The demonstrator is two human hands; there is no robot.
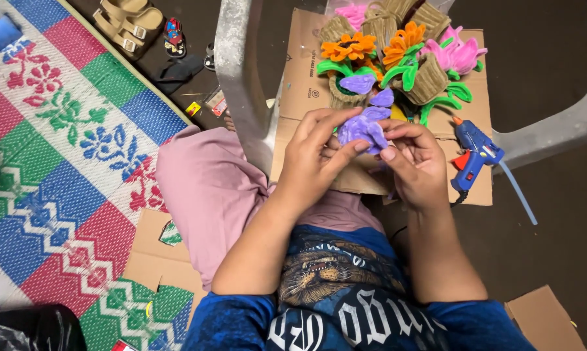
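Both hands meet over my lap on a purple pipe-cleaner flower (363, 128). My left hand (316, 159) pinches its left petals with fingers and thumb. My right hand (415, 162) grips the flower's right side and underside. Just beyond the flower stand finished pipe-cleaner flowers in small woven baskets: orange ones (350, 47), a pink one (454, 53), and a purple one (358, 83), all on a flat sheet of cardboard (301, 78).
A blue and orange glue gun (473, 153) lies on the cardboard right of my hands. A grey plastic chair leg (238, 71) rises at the left of the cardboard. A colourful woven mat (59, 149) covers the floor left; sandals (127, 23) lie beyond it.
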